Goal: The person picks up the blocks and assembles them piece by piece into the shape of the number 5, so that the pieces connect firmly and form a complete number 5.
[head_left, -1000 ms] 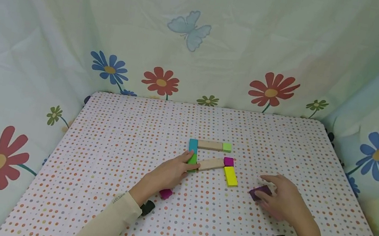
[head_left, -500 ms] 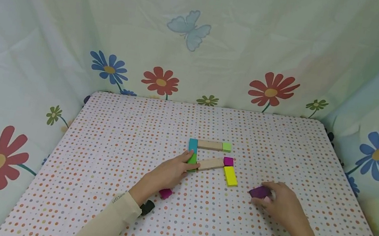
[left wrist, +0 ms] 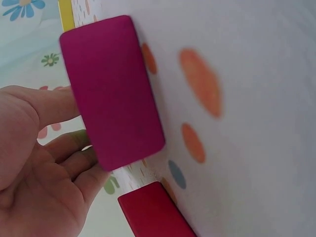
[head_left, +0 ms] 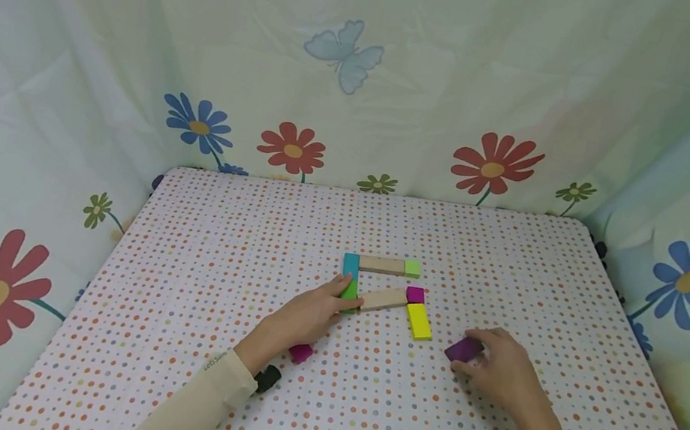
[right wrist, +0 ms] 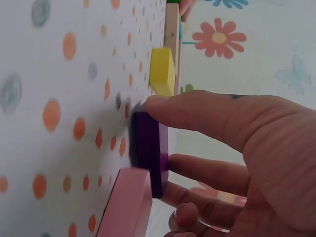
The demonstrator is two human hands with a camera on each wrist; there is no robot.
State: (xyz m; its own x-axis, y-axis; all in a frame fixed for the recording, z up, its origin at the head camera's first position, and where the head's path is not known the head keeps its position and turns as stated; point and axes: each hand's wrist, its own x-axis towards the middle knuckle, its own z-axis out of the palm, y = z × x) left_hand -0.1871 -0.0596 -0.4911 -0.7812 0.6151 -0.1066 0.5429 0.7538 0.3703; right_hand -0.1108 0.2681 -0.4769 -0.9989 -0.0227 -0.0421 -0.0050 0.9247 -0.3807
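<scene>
In the head view my left hand (head_left: 303, 312) lies with nearly straight fingers on a green block (head_left: 350, 290). Its thumb is by the near end of a plain wooden block (head_left: 384, 299). A teal block (head_left: 351, 264) adjoins the green one. My right hand (head_left: 502, 369) pinches a purple block (head_left: 463, 349) low over the table, its thumb on one side and fingers on the other. In the right wrist view the purple block (right wrist: 150, 148) looks tilted, and a pink block (right wrist: 127, 205) stands near the hand. The left fingertips are hidden in the left wrist view.
A yellow block (head_left: 419, 322) touches a small magenta block (head_left: 415, 294). A second wooden block (head_left: 381, 264) ends at a light green block (head_left: 412, 268). Beside the left wrist lie a magenta block (left wrist: 113, 94) and a red block (left wrist: 155, 212). The table (head_left: 233, 227) has a dotted cover.
My right fingers have closed on the purple block, turned it a little and moved it slightly left. The left hand has stayed in place.
</scene>
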